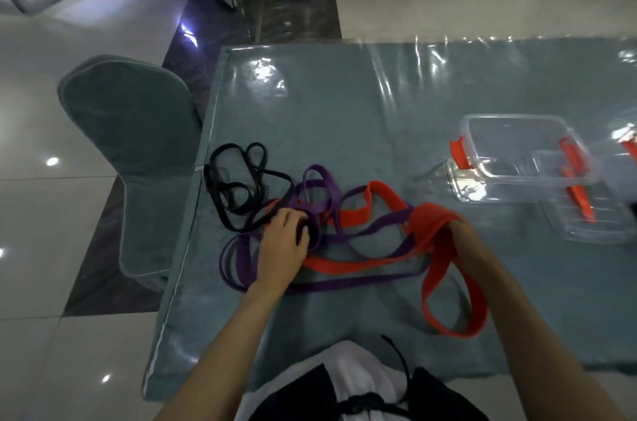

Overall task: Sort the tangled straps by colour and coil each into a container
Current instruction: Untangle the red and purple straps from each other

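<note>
Stage: early sorting; judging by how the straps lie, none is yet free of the tangle and none is coiled.
Red strap: the wide orange-red fabric strap [362, 265] has several folds gathered in the right hand [460, 231], with one long loop hanging toward the table's near edge; the rest trails left through the purple loops.
Right-hand grip: fingers are curled round the bunched red folds, holding them just above the table.
Purple strap: the narrow purple fabric strap [348, 284] lies in loose loops across the middle of the table, crossed over and under the red one.
Black strap: the thin black fabric strap [238, 179] lies mostly at the left edge, one end running into the knot under the left hand.
Left-hand grip: the left hand [282, 241] rests on the knot where the three colours meet, fingers curled on what looks like black strap; exactly what it pinches I cannot tell.
Containers: the clear plastic boxes with orange clips [524, 151] stand at the right, well apart from the straps, with no strap in them.
Surface: the grey-green cloth under clear plastic sheeting [344, 93] covers the table.
Left to do: separate all three colours, coil each, place each in a box.
</note>
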### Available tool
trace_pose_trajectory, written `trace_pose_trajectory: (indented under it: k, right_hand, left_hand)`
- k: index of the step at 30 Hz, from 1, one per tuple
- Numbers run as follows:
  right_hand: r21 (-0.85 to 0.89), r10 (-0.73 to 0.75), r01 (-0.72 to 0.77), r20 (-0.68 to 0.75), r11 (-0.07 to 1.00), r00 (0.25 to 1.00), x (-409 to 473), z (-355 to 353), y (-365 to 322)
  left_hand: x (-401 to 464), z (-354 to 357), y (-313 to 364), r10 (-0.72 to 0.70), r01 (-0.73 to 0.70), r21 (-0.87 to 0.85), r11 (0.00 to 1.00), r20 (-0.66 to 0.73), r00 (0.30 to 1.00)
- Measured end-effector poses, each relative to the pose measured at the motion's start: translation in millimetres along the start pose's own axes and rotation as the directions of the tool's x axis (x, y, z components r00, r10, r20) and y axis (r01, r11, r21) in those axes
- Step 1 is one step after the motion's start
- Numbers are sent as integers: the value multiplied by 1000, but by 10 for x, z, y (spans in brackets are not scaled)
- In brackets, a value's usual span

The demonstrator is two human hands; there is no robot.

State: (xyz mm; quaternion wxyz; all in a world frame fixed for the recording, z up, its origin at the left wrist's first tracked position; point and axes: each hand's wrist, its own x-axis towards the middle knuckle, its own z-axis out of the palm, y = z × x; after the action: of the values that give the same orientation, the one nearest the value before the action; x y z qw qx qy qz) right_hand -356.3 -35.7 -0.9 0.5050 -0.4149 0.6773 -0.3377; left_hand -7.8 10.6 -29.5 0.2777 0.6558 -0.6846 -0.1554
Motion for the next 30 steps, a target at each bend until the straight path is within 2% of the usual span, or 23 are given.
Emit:
trace_pose_trajectory:
  k: [1,3,4,6,9,11,13,14,16,17,19,22,25,27,30]
  right_hand:
    - [-60,-77,79,41,995,996,-49,-30,-41]
    - [-274,-215,255,165,927,962,-189,-74,-134]
    - [-358,-241,314,234,879,942,-243,-90,-139]
    - [-420,-229,342,297,841,927,-319,-120,-74]
    - [-547,-260,352,240,760,935,-429,-164,41]
    - [-605,-254,325,202,727,946,-456,-225,124]
    - [-647,-167,273,222,712,961,-487,-281,166]
    - [-646,-124,274,267,712,956,-503,-305,183]
    - [-637,-34,320,418,701,908,-545,-319,186]
    - [-637,30,336,492,693,870,-569,-303,171]
    - [-669,172,316,557,672,813,-603,-253,150]
    - [-683,264,235,542,691,798,-579,-222,205]
    - [-666,260,178,503,724,824,-526,-237,190]
    - [-662,246,149,465,735,851,-442,-248,173]
    - [-628,161,68,300,775,940,-299,-223,178]
  left_hand:
    - [27,49,74,93,-89,-32,995,165,982]
    - [83,167,213,134,-174,30,984,511,849]
    - [95,236,258,87,-209,127,970,617,782]
    - [98,339,316,-15,-249,271,930,703,711]
    - [72,398,401,-99,-220,362,906,685,722]
    - [54,422,480,-66,-166,325,931,596,800]
    - [27,457,569,56,-156,194,968,444,894]
    - [18,468,628,109,-148,73,986,382,918]
    - [22,476,736,167,-124,-136,983,387,907]
    - [35,496,774,186,-135,-148,980,425,886]
    - [59,577,814,164,-160,-52,986,513,843]
    - [82,722,786,37,-139,123,983,605,796]
    - [100,810,712,-49,-146,250,957,639,768]
    - [112,849,686,-60,-204,319,926,656,752]
    - [132,931,647,-11,-305,431,849,593,805]
